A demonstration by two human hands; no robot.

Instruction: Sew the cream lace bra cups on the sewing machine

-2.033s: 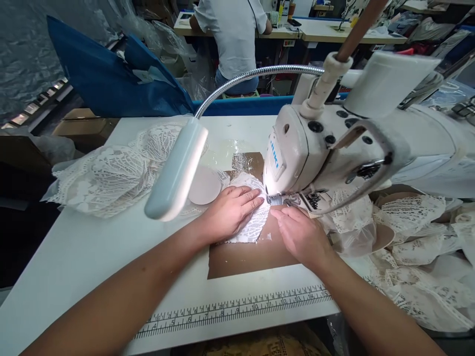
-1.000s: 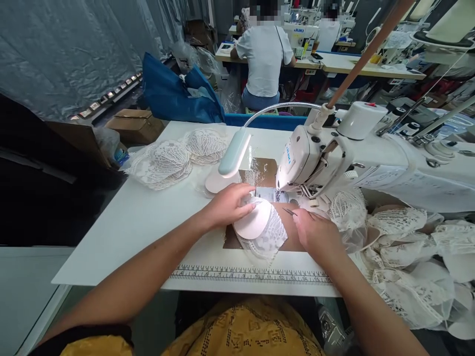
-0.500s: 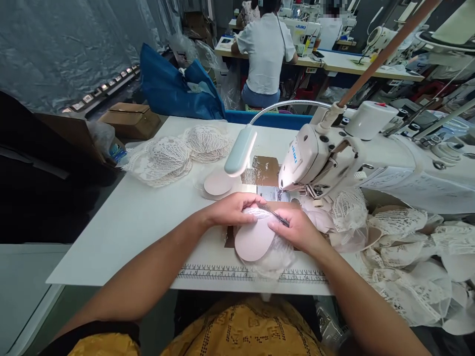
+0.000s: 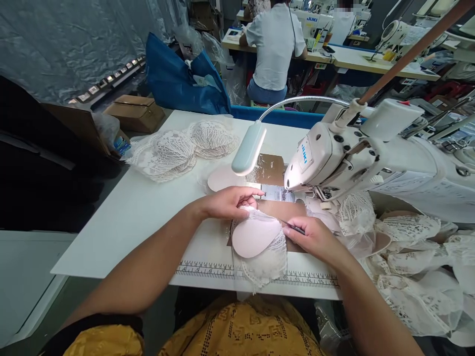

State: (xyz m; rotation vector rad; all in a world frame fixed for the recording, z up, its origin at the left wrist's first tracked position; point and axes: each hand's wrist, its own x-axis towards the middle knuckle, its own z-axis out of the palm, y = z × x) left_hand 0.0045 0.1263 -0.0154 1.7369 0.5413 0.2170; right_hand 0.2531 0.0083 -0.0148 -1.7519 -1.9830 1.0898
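Note:
My left hand (image 4: 233,201) pinches the top edge of a lace bra cup (image 4: 265,262) with a smooth pale pink pad (image 4: 256,238) on it. The index finger of that hand points out toward the sewing machine. The lace hangs down over the front of the table. My right hand (image 4: 309,233) is closed around slim dark metal thread snips (image 4: 295,227), whose tip points left, beside the lace edge. The fingers of the right hand stand just off the cup. Another pale pad (image 4: 224,178) lies on the table behind my left hand.
A white sewing machine (image 4: 334,153) stands at the right, with a lamp (image 4: 249,148) hanging left of it. Stacked lace cups (image 4: 166,153) lie at the back left, more lace pieces (image 4: 419,287) are heaped at the right. A printed ruler (image 4: 208,269) runs along the front edge. A person (image 4: 272,49) sits beyond.
My right hand has moved right with the snips, away from the cup. The left index finger has stretched out, and the lace is spread further below the pad. The view has shifted slightly.

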